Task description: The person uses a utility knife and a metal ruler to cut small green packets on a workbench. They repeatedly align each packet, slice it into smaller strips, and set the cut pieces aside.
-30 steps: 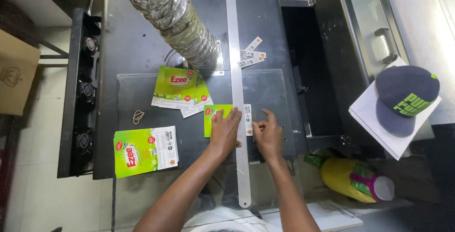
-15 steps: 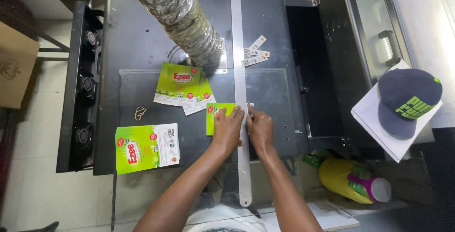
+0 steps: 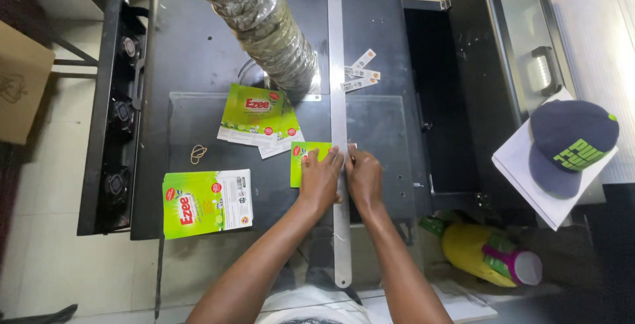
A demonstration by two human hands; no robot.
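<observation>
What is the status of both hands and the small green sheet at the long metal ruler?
Left hand flat on small green sheet. Right hand beside it, pressing the long metal ruler. Foil duct overhangs the table; nothing blocks the hands.

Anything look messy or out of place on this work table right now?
A few things: the green printed sheets below the foil duct are fanned crookedly, a rubber band lies loose, and small strips are scattered right of the metal ruler.
</observation>
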